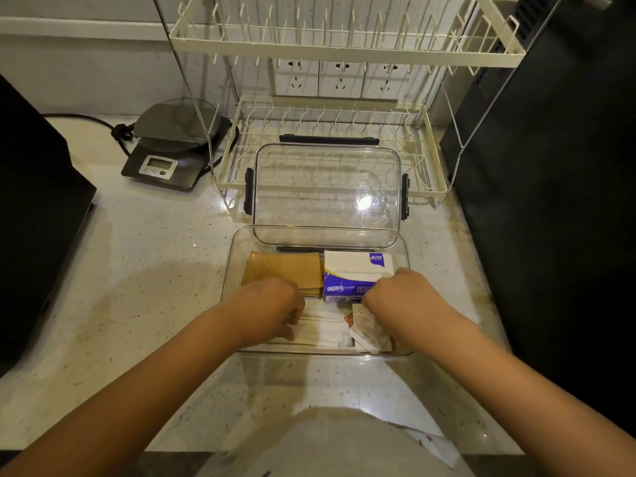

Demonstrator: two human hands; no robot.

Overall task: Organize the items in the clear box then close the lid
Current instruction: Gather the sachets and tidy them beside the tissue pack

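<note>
The clear box (230,270) stands open on the counter in front of me. Its clear lid (327,187), with black clips, leans behind it against the dish rack. Inside, brown paper napkins (285,270) lie at the back left and a white-and-blue tissue pack (354,273) at the back right. White wrapped pieces (327,330) lie along the front. My left hand (272,309) reaches into the front left, fingers curled on the white pieces. My right hand (402,294) is inside at the right, closed on small printed sachets (368,330).
A cream wire dish rack (330,132) stands behind the box. A kitchen scale (172,149) sits at the back left with its cable. Dark appliances (557,201) flank the counter on the right and left (31,201). Wall sockets are behind the rack.
</note>
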